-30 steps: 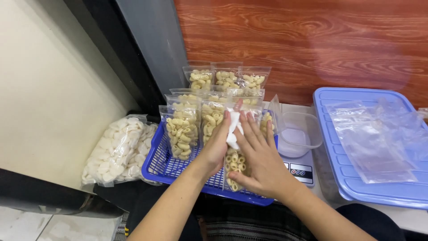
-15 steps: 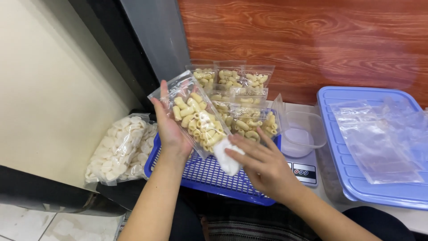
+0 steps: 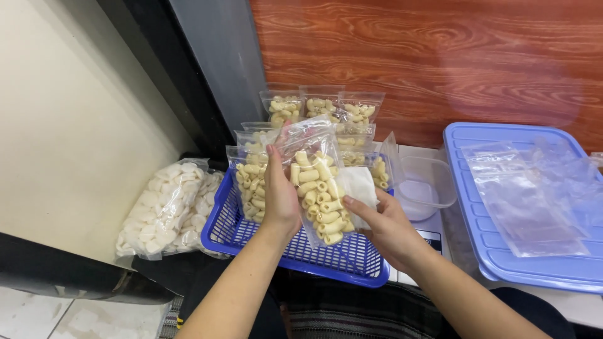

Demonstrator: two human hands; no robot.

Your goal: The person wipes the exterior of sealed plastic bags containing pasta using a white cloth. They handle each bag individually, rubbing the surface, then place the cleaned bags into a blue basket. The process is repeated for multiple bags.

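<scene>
Left hand [image 3: 279, 198] and right hand [image 3: 383, 226] gripped a clear plastic bag of pale tube pasta [image 3: 317, 188] above blue slotted plastic basket [image 3: 251, 235], fingers closed on it; placing step, needs upright slotting among packed bags [image 3: 320, 108]

We see a clear bag of yellow pasta tubes [image 3: 317, 188] held up in the middle, with a white label [image 3: 359, 188] on its right side. More clear bags of the same pasta [image 3: 320, 110] stand in rows behind it, far back toward the wood wall. At the left lies a big clear bag of white pieces [image 3: 164, 210], and at the right flat empty clear bags [image 3: 524, 194] lie in a pile.
</scene>
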